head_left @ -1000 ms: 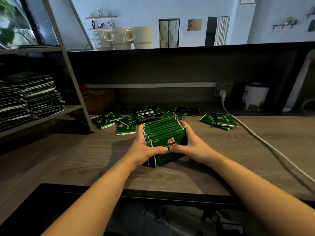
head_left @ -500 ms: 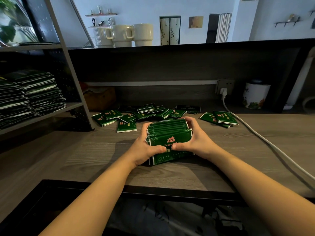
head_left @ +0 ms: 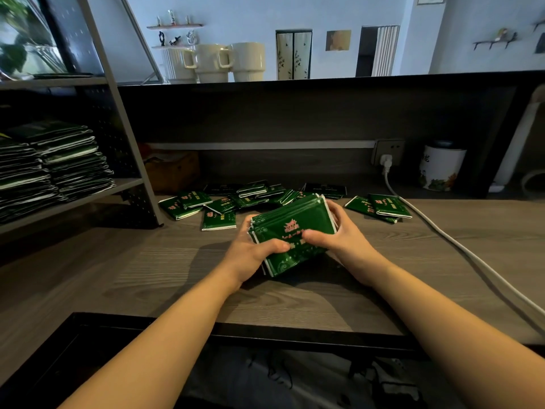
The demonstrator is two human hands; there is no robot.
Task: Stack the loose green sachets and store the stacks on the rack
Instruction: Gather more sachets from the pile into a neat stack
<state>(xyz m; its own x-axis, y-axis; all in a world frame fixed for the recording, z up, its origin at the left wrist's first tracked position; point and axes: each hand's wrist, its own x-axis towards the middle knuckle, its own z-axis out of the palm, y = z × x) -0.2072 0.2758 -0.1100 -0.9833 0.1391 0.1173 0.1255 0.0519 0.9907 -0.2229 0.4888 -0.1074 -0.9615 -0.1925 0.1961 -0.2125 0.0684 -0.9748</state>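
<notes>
Green sachet stack (head_left: 292, 234) sits tilted just above the desk (head_left: 177, 276), left hand (head_left: 250, 255) and right hand (head_left: 342, 237) gripping its ends; squeeze evenly, square the edges before racking.

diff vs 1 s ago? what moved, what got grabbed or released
The sachet stack, gripped between left hand and right hand, went from standing on edge on the desk to tipped back, printed face up, its right end raised. Nothing taken or let go. Unchanged: loose sachets behind it, the pair by the cable, stacks on the rack.
</notes>
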